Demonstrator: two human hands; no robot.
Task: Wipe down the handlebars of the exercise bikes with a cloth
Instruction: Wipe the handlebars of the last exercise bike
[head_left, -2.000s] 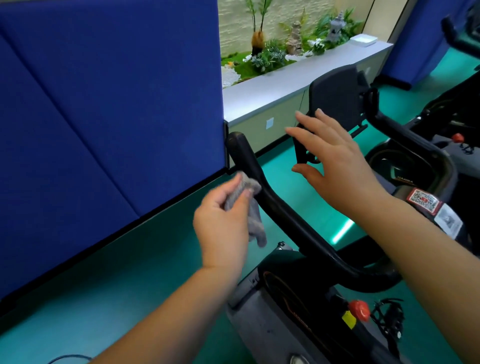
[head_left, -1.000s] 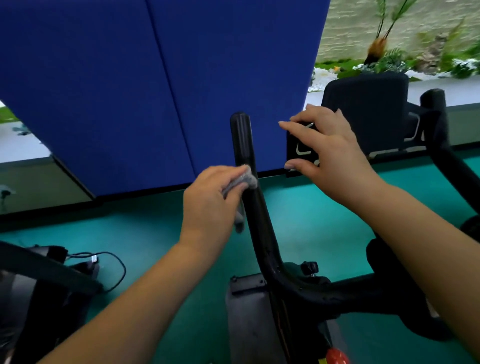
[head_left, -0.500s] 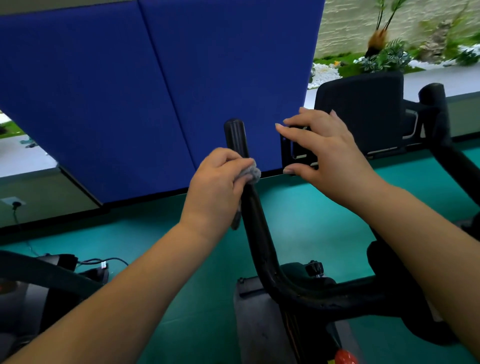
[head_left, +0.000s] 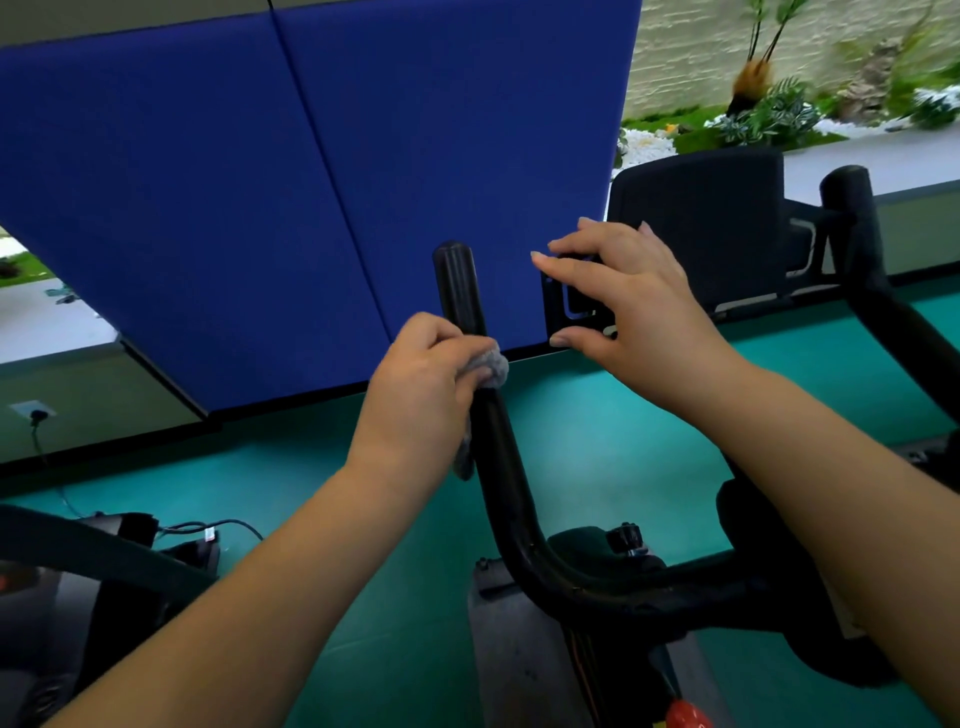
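Left hand (head_left: 415, 384) is on the job, fingers wrapped round the grey cloth (head_left: 485, 366) and clamping it against the left handlebar (head_left: 470, 332) of the exercise bike (head_left: 597, 582). The cloth sits partway up the bar, with a tail of it hanging down on the near-left side. The bare black end of the bar stands clear above the knuckles.

Here is the line that matters. The bar's long axis runs up and away from the person, from the bend low in the frame to the rounded tip against the blue partition (head_left: 311, 182). So any wiping stroke has to travel along that line, up toward the tip or back down toward the bend. The left hand is plainly the nearer one; it is already on the bar.

Right hand (head_left: 623, 296) is off to the right of the bar, fingers spread and relaxed, holding nothing. It seems to rest on the dark console bracket (head_left: 576, 306), though the contact is hard to make out behind the fingers. The right handlebar (head_left: 862, 249) stands well apart at the far right, untouched, closer to the right hand than to the cloth.

My read: the upper stretch of the left bar is next, a short slide upward.
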